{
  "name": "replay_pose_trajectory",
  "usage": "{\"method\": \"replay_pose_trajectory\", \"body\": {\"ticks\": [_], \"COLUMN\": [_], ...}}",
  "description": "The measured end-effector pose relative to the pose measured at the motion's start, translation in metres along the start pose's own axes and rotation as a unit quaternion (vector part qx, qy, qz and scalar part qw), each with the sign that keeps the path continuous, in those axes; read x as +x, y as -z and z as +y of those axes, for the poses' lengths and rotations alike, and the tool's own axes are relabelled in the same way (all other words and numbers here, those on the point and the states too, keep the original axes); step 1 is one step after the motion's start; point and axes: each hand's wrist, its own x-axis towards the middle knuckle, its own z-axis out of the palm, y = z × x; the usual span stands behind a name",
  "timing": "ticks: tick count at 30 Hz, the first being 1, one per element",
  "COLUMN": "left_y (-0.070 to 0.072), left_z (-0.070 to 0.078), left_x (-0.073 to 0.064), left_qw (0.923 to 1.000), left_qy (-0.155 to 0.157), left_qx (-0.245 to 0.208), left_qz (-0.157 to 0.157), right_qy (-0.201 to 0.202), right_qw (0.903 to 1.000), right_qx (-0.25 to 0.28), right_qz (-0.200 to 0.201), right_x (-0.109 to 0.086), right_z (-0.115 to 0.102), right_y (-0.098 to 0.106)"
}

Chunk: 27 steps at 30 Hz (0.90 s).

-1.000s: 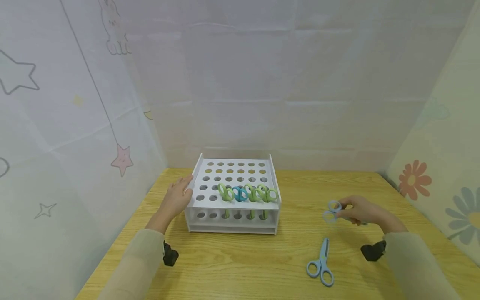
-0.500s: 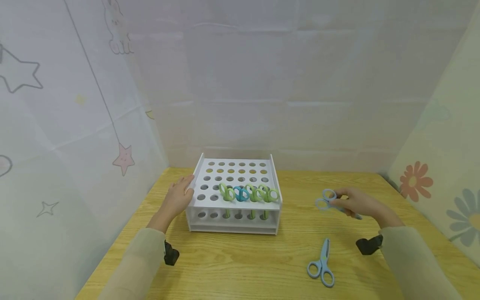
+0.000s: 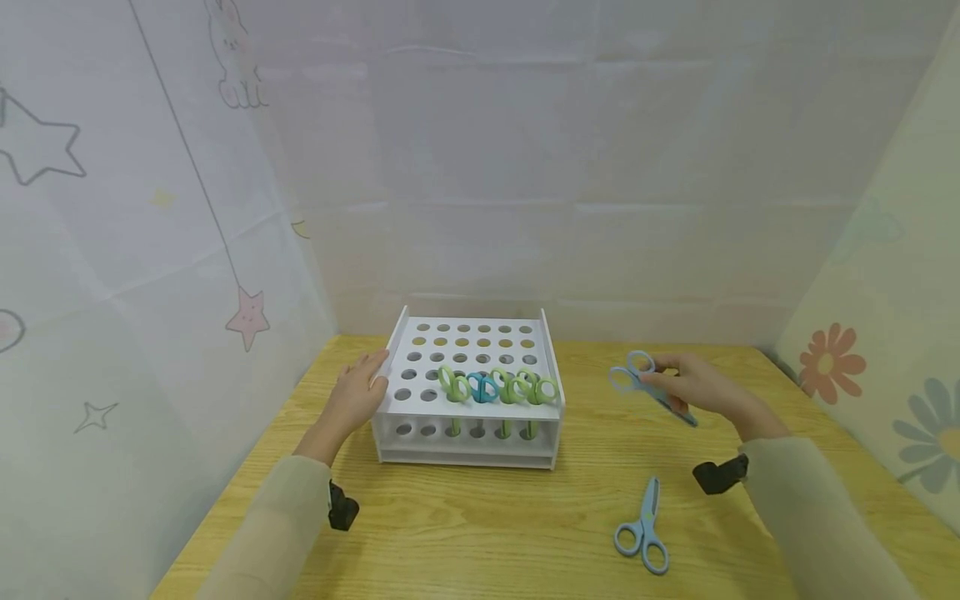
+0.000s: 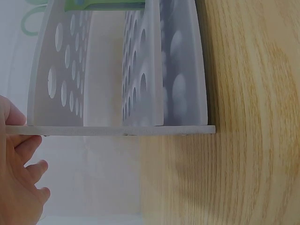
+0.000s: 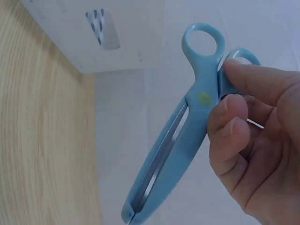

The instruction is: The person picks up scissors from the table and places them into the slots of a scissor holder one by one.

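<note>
My left hand [image 3: 354, 393] pinches the side panel of a white tiered rack [image 3: 469, 409] with rows of round holes; in the left wrist view, thumb and fingers lie on either side of the panel's edge [image 4: 108, 131]. My right hand [image 3: 697, 387] holds light blue scissors [image 5: 193, 125] near the handles, above the table and right of the rack. Their loops point up and left, and the closed blades slant down to the right. In the rack's front row stand green scissors [image 3: 453, 387], teal scissors [image 3: 482, 388] and two more green pairs, handles up.
A second light blue pair of scissors [image 3: 647, 527] lies on the wooden table [image 3: 480, 533] near the front right, blades pointing away from me. Printed cloth curtains [image 3: 570, 208] enclose the table at the back and sides.
My right hand has raised the light blue scissors and brought them left toward the rack, and their blades now show more fully. My left hand stays on the rack.
</note>
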Motion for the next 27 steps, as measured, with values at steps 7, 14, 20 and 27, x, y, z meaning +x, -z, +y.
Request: {"method": "replay_pose_trajectory", "body": {"ticks": [7, 14, 20, 27], "left_y": [0.001, 0.001, 0.001, 0.001], "left_z": [0.001, 0.001, 0.001, 0.001], "left_x": [0.0, -0.001, -0.001, -0.002], "left_qw": [1.0, 1.0, 1.0, 1.0], "left_qy": [0.003, 0.005, 0.007, 0.009], "left_qx": [0.004, 0.002, 0.002, 0.0], "left_qz": [-0.001, -0.004, -0.004, -0.002], "right_qy": [0.008, 0.01, -0.002, 0.001], "right_qw": [0.9993, 0.9989, 0.9975, 0.9953], "right_qx": [0.011, 0.021, 0.043, 0.058], "right_qz": [0.034, 0.042, 0.057, 0.077], "right_x": [0.011, 0.022, 0.03, 0.038], "right_z": [-0.019, -0.035, -0.049, -0.063], "right_y": [-0.001, -0.002, -0.004, -0.008]}}
